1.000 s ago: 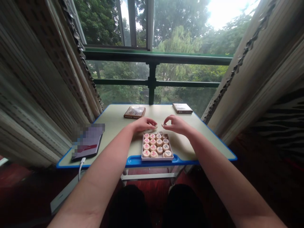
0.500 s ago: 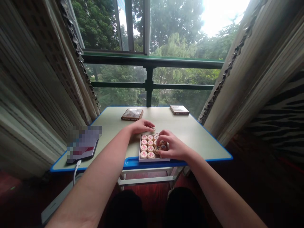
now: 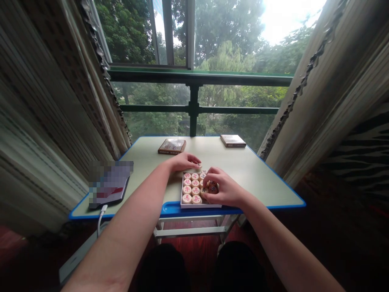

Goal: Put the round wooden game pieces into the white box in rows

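A shallow white box (image 3: 201, 206) at the table's near edge holds rows of round xiangqi pieces (image 3: 195, 190) with red characters. My right hand (image 3: 225, 187) curls over the box's right side, its thumb and fingers closed on a piece with a dark character (image 3: 204, 190); it hides some pieces beneath. Just beyond the box, my left hand (image 3: 184, 161) has its fingertips closed on another xiangqi piece (image 3: 199, 165). One more piece (image 3: 204, 171) shows at the box's far edge, partly covered by my right fingers.
The pale table (image 3: 261, 178) has a blue rim. Toward the back lie a brown flat case (image 3: 172, 146) and a lighter flat case (image 3: 233, 140). A phone-like device (image 3: 111, 188) with a white cable (image 3: 100, 221) is at the left. Curtains flank the window.
The whole view has shifted slightly, so everything sits a little further right. Both hands stay almost where they were, with small finger movement of the right hand over the box.
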A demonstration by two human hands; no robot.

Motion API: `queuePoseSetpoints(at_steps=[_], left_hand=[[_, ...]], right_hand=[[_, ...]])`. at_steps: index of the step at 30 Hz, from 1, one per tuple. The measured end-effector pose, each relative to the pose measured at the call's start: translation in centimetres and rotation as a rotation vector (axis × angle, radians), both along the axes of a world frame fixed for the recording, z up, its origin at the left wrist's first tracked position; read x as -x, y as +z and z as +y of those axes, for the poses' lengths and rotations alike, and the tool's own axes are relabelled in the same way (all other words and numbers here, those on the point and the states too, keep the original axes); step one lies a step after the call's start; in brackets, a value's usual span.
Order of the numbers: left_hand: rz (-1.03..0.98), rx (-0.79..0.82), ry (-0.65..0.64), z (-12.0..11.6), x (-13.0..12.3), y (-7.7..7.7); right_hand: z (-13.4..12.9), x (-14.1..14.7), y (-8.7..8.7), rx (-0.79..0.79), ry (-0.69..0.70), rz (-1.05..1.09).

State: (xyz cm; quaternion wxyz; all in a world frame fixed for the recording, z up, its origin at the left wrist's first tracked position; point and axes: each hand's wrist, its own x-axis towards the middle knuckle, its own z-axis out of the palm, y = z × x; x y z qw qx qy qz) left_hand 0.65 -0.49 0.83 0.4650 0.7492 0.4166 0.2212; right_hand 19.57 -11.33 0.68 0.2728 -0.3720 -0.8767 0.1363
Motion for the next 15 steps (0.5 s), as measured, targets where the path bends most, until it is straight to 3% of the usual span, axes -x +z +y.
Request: queuePoseSetpoints(at_steps=[8,13,15], left_hand=[[-0.123,0.131,-0.066,-0.1,0.2,0.5],[-0.194,0.185,-0.201,-1.0,0.5,1.9],[-0.205,0.205,-0.258,-1.4,0.5,2.4]], right_hand=[[-0.1,-0.3,0.1,0.007,0.001,0.055],[0.5,-0.5,-0.5,-0.138,-0.231,0.240],[0.7,-0.5,-0.7,-0.197,-0.240,0.275]])
